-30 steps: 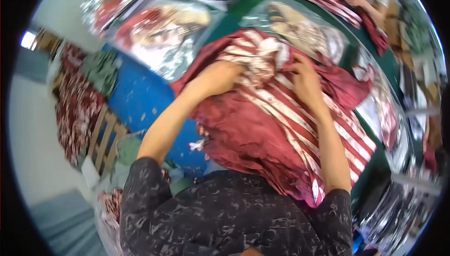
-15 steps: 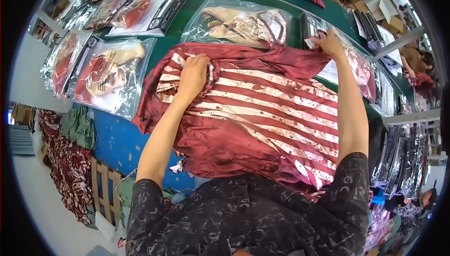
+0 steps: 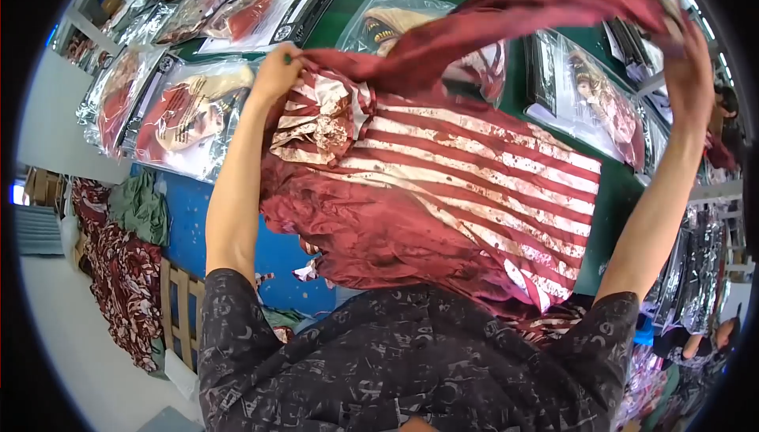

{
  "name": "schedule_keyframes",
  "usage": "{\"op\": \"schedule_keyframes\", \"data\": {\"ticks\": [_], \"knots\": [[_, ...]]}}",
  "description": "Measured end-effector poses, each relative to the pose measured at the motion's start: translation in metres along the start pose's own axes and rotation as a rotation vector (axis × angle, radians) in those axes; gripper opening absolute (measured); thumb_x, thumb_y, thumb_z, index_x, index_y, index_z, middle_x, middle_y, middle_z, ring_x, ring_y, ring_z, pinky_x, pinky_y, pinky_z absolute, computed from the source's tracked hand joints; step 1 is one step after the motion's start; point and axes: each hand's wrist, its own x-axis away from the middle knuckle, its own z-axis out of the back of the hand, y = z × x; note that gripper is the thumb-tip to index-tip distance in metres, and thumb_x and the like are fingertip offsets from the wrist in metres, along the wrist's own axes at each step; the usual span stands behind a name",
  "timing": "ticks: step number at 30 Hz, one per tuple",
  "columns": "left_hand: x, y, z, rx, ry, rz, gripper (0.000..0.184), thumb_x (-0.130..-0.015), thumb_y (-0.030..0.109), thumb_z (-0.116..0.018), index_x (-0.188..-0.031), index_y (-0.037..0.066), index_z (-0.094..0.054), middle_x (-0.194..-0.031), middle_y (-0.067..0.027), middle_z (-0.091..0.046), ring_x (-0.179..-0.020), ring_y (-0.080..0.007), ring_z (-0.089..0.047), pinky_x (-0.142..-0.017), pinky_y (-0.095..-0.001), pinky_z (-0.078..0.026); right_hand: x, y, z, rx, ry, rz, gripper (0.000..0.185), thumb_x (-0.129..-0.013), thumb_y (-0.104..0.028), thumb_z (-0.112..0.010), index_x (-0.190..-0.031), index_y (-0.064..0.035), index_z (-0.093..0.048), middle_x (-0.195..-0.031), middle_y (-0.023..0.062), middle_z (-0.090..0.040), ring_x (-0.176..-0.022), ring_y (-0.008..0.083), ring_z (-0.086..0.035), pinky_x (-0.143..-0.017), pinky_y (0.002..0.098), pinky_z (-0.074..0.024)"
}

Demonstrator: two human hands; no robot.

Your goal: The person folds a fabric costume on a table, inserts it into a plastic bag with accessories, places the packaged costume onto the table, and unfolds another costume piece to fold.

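A dark red garment (image 3: 474, 183) with a white-striped, stain-printed front lies spread over the green table. Near its upper left, my left hand (image 3: 282, 72) is closed on the red cloth beside a bunched, speckled white ruffle (image 3: 320, 120). My right hand (image 3: 686, 76) is raised far out to the right, closed on the end of a long red sleeve (image 3: 545, 5). That sleeve arches through the air above the table, stretched between the two hands. Motion smears the right hand and the sleeve end a little.
Clear bags with printed costume pieces lie around the garment: one on the left (image 3: 190, 116), one behind the sleeve (image 3: 379, 17), one at the right (image 3: 593, 104). A wooden pallet (image 3: 182, 305) and piled patterned cloth (image 3: 118, 290) are at lower left. Another person (image 3: 696, 345) is at lower right.
My right hand has swung up and outward to the right, lifting the sleeve off the table. My left hand has moved from flat on the front to the garment's upper left edge and closed there.
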Motion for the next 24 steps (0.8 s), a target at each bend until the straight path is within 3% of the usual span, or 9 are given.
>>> {"op": "schedule_keyframes", "data": {"ticks": [1,3,4,5,7,11,14,18,24], "knots": [[0.008,-0.001,-0.001,-0.001,-0.012,0.002,0.015,-0.088,0.004,-0.062,-0.100,-0.003,-0.057,-0.123,-0.0219,-0.061,-0.089,-0.0230,-0.067,-0.075,-0.0321,-0.054,0.038,-0.007,0.021,-0.155,0.029,-0.026,0.043,-0.098,-0.028,-0.053,-0.133,-0.0020,-0.054,-0.134,0.0122,-0.054,-0.126,0.0239,-0.051,-0.107,0.0361,-0.0412],[0.037,0.000,-0.006,0.479,0.173,-0.211,0.007,-0.090,-0.003,-0.057,-0.090,0.001,-0.050,-0.130,-0.0197,-0.057,-0.094,-0.0171,-0.064,-0.074,-0.0256,-0.052,0.115,0.008,0.050,0.024,0.109,-0.182,0.040,-0.097,-0.030,-0.054,-0.126,-0.0025,-0.058,-0.125,0.0107,-0.059,-0.118,0.0224,-0.056,-0.103,0.0367,-0.0438],[0.048,-0.008,-0.007,0.478,0.157,-0.212,0.007,-0.090,-0.003,-0.057,-0.090,0.001,-0.050,-0.130,-0.0197,-0.057,-0.094,-0.0171,-0.064,-0.074,-0.0256,-0.052,0.156,0.058,0.132,0.199,-0.020,-0.404,0.029,-0.096,-0.024,-0.055,-0.115,-0.0041,-0.061,-0.111,0.0065,-0.062,-0.108,0.0165,-0.058,-0.096,0.0323,-0.0452],[0.058,-0.023,-0.003,0.370,0.119,-0.328,0.009,-0.090,-0.005,-0.055,-0.090,0.001,-0.049,-0.131,-0.0195,-0.056,-0.103,-0.0200,-0.061,-0.080,-0.0272,-0.051,0.193,0.057,0.086,0.528,-0.036,-0.408,0.017,-0.095,-0.016,-0.053,-0.106,-0.0058,-0.061,-0.099,0.0027,-0.062,-0.097,0.0108,-0.057,-0.087,0.0270,-0.0452],[0.078,-0.044,-0.003,0.264,0.044,-0.432,0.011,-0.089,-0.008,-0.053,-0.090,0.002,-0.048,-0.133,-0.0193,-0.055,-0.112,-0.0229,-0.059,-0.087,-0.0289,-0.050,0.259,0.106,0.131,0.797,-0.110,-0.725,0.016,-0.095,-0.010,-0.051,-0.106,-0.0037,-0.061,-0.099,0.0023,-0.061,-0.097,0.0101,-0.056,-0.086,0.0264,-0.0445],[0.102,-0.044,0.001,0.024,-0.027,-0.597,0.011,-0.087,-0.005,-0.055,-0.087,0.002,-0.047,-0.134,-0.0174,-0.055,-0.129,-0.0309,-0.048,-0.101,-0.0370,-0.044,0.301,0.125,0.098,0.813,0.017,-0.577,0.020,-0.093,-0.006,-0.051,-0.109,-0.0019,-0.061,-0.104,0.0078,-0.065,-0.096,0.0170,-0.061,-0.086,0.0281,-0.0468],[0.121,0.009,0.015,-0.797,-0.108,-0.751,0.011,-0.083,0.000,-0.061,-0.091,0.002,-0.053,-0.133,-0.0161,-0.056,-0.135,-0.0372,-0.040,-0.108,-0.0435,-0.038,0.284,0.110,0.067,1.162,0.282,-0.323,0.027,-0.094,-0.015,-0.056,-0.116,-0.0017,-0.060,-0.109,0.0133,-0.065,-0.103,0.0266,-0.062,-0.089,0.0353,-0.0478],[0.150,0.076,-0.008,-0.823,-0.038,-0.850,0.021,-0.079,0.006,-0.066,-0.099,0.004,-0.060,-0.129,-0.0143,-0.058,-0.130,-0.0379,-0.044,-0.106,-0.0459,-0.038,0.272,0.103,0.027,1.407,0.190,-0.098,0.034,-0.093,-0.029,-0.060,-0.119,-0.0065,-0.061,-0.113,0.0165,-0.063,-0.107,0.0342,-0.059,-0.088,0.0426,-0.0486],[0.144,0.042,-0.060,-0.702,-0.278,-0.856,0.029,-0.083,0.008,-0.067,-0.111,0.004,-0.063,-0.125,-0.0156,-0.060,-0.126,-0.0362,-0.047,-0.104,-0.0419,-0.040,0.283,0.148,0.029,1.752,0.159,-0.411,0.041,-0.088,-0.045,-0.065,-0.117,-0.0159,-0.064,-0.115,0.0156,-0.063,-0.107,0.0371,-0.058,-0.085,0.0492,-0.0490]]}}
